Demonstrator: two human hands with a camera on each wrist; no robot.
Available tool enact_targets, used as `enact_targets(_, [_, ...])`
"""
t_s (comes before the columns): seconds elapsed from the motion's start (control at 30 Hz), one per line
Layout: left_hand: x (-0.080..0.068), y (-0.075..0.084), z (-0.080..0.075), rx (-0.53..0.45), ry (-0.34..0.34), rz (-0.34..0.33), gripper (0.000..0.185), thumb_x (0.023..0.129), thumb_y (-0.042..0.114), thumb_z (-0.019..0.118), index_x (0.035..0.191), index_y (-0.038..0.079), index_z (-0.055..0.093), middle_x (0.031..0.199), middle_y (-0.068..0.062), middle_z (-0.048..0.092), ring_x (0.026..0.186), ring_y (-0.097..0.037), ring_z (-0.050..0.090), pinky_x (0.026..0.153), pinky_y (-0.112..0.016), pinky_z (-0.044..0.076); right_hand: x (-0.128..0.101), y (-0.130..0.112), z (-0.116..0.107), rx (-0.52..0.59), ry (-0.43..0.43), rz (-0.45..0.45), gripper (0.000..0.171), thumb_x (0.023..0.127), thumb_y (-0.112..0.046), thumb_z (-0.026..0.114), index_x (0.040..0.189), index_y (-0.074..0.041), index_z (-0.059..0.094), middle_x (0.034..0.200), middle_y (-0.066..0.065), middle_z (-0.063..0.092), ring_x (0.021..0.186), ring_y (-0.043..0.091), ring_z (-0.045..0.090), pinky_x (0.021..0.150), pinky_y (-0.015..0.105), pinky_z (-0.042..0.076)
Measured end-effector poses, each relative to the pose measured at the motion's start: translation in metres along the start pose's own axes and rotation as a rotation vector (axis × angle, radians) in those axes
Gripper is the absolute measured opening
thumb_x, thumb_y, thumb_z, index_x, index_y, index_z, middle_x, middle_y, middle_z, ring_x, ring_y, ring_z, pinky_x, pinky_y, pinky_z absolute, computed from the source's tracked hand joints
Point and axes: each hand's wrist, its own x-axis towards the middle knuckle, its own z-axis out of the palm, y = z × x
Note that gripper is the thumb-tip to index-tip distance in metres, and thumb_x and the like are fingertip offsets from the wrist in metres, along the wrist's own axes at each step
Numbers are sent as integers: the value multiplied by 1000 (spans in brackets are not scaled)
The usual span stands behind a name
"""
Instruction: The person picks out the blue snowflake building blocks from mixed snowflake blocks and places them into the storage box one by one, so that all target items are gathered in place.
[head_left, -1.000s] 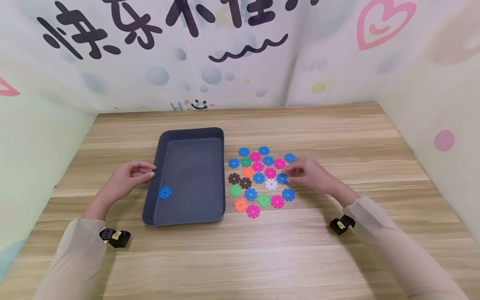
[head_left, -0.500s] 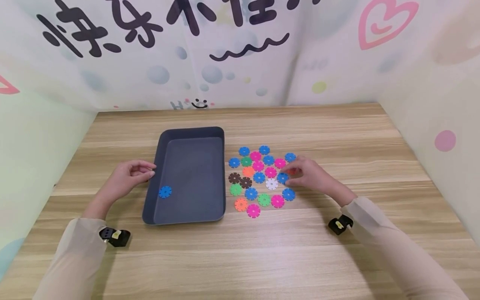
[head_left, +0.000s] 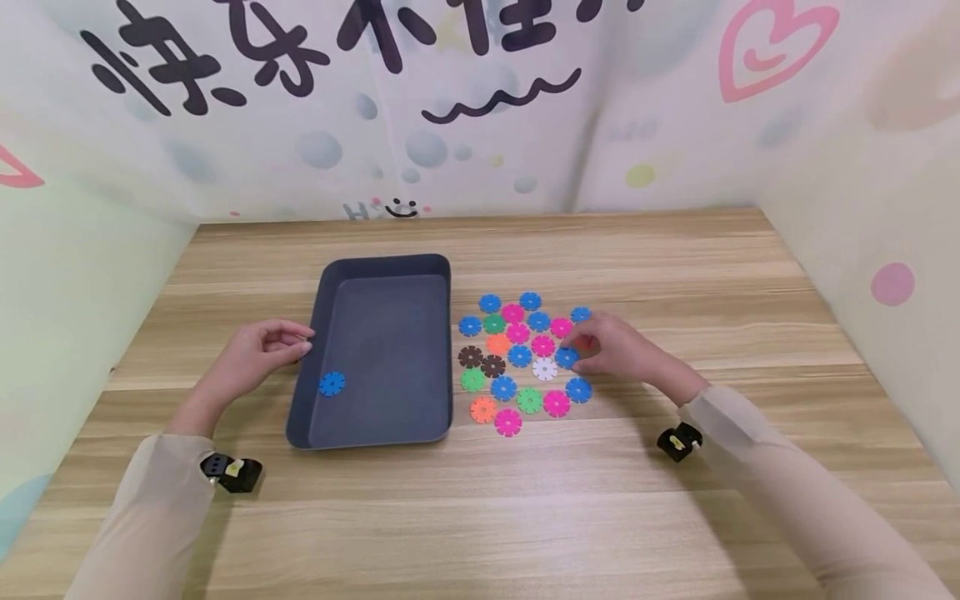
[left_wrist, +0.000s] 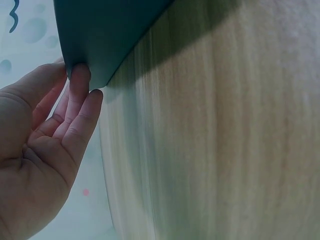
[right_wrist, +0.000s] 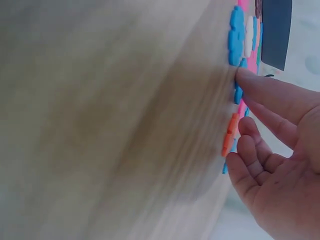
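My left hand (head_left: 255, 354) is at the left wall of a dark grey rectangular tray (head_left: 390, 350). In the left wrist view, its fingers (left_wrist: 80, 85) and thumb pinch the tray's edge at a corner. A single blue notched plastic disc (head_left: 332, 383) lies inside the tray. Over the right edge of a group of flat discs, my right hand (head_left: 615, 346) pinches a blue disc (head_left: 566, 358) at its rim between thumb and index finger. That disc stays flat on the table. An orange disc (right_wrist: 230, 135) lies below the hand's other, curled fingers.
Several pink, blue, green, orange, brown and white discs (head_left: 544, 369) lie spread between tray and right hand. They rest on a wood-grain table (head_left: 510, 517). A printed cloth backdrop (head_left: 525, 133) rises behind the table, and pale walls stand on both sides.
My right thumb and index finger have spread a little at the blue disc, and the orange disc behind them shows more. My left hand and the tray have not visibly moved.
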Motion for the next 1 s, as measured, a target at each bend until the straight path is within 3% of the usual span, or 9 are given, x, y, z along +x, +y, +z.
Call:
enact_targets(0.47, [1, -4, 1, -4, 14, 0, 31, 90, 17, 60, 112, -6, 58, 96, -17, 63, 75, -5, 60, 66, -21, 51, 19, -10, -12, -71, -177, -17, 26, 69, -4, 77, 91, 2, 64, 71, 6, 52, 67, 17, 44, 61, 29, 41])
enact_targets(1.0, [1, -2, 0, -4, -4, 6, 30, 91, 14, 59, 113, -7, 57, 100, -22, 61, 76, -5, 60, 67, -22, 51, 14, -12, -8, -14, -113, 20, 32, 67, -3, 80, 84, -4, 54, 76, 5, 50, 73, 21, 46, 63, 31, 43])
